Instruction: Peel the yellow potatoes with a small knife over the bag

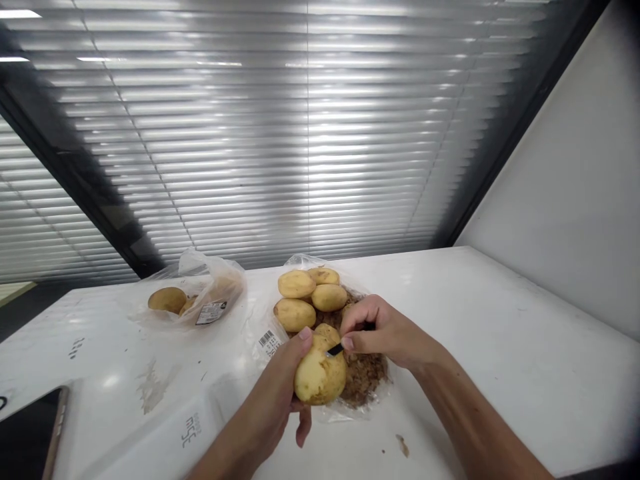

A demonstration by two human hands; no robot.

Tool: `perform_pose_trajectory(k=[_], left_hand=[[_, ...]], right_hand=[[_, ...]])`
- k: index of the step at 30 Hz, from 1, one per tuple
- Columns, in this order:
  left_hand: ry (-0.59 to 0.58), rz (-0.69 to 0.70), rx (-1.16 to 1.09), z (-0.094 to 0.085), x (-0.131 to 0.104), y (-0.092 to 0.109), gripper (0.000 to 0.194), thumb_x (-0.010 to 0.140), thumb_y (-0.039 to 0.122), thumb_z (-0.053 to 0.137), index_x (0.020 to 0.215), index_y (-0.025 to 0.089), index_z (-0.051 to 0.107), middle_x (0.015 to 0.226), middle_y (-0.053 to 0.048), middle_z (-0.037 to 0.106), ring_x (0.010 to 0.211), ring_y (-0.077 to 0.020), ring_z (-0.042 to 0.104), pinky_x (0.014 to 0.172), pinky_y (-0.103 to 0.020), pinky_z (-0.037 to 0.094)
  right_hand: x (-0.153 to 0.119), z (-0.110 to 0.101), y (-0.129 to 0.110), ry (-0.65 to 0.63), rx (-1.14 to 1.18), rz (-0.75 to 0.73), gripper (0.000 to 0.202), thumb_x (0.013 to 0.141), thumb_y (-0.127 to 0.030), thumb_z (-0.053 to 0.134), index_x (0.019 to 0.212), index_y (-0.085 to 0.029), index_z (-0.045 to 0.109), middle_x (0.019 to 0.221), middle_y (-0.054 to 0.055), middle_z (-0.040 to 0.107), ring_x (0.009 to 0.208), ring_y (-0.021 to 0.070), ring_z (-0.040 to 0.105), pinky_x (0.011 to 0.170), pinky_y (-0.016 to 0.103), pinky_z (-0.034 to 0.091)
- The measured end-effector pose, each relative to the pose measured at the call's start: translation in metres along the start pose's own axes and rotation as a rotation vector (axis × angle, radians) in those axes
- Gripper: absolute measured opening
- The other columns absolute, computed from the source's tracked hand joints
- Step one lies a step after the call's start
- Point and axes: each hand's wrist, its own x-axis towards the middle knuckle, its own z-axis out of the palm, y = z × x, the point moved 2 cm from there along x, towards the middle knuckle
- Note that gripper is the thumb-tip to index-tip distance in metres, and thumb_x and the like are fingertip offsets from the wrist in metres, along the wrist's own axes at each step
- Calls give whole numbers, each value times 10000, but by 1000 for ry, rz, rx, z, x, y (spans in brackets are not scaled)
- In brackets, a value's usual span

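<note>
The left hand [273, 390] is curled around a potato [317, 383], thumb on top, fingers mostly underneath. The right hand [387, 337] pinches a black tool [335, 349] closed between thumb and fingers, its metal tip against the potato's upper side.

Taking that potato as the clock's centre, four pale potatoes [297, 284] sit from 11 to 12, and brown peelings [369, 383] at 3, near the right wrist. A clear bag [220, 297] holding more potatoes lies at 10, a white box [165, 427] towards 8, a phone [33, 437] at 9. The table [465, 300] has its widest open room at 2, up to the wall [570, 220]; its far edge runs below the blinds [280, 160] at 12.

The right fingers hide most of the tool, so its kind is unclear. The picture's edge cuts off the phone; the left forearm partly covers the box.
</note>
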Motion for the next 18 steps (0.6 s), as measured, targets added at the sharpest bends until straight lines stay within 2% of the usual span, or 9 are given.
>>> perform_pose_trajectory(k=[5,10,11,13,15,18], left_hand=[[-29,-49,11,0,2,0,634,674,757,603,940,187,527,579,65,527,366,-46,285,240,-143,346],[-25,-71,12,0,2,-4,622,627,767,643,849,194,554,572,33,553,410,-95,434,232,-151,347],[9,-60,20,-1,1,-4,639,597,778,659,838,196,554,566,29,556,409,-102,436,218,-153,328],[94,-23,27,-5,0,-5,587,667,730,671,879,192,572,615,11,594,445,-108,460,245,-144,349],[123,-4,35,-8,0,-6,532,716,695,665,874,195,578,582,18,574,427,-108,439,248,-143,341],[106,-21,22,-11,1,-6,557,703,728,655,786,183,574,534,30,524,373,-71,342,240,-139,313]], right_hand=[[-1,0,1,-54,31,6,92,681,-197,738,597,-162,727,521,-46,579,511,63,448,532,204,379],[0,1,-4,-73,25,38,73,641,-185,759,590,-149,722,513,-55,564,505,57,440,534,200,384],[0,1,-6,-71,19,51,82,634,-197,762,586,-148,718,518,-54,568,509,59,448,544,203,395],[1,0,-8,-57,12,79,103,612,-229,780,592,-149,717,535,-54,580,523,63,467,557,204,409],[2,-3,-7,-45,3,103,123,593,-245,794,596,-147,720,579,-41,621,551,69,494,558,201,409],[2,-6,-5,-26,4,109,87,601,-221,788,619,-155,734,575,-49,626,552,65,493,551,196,391]])
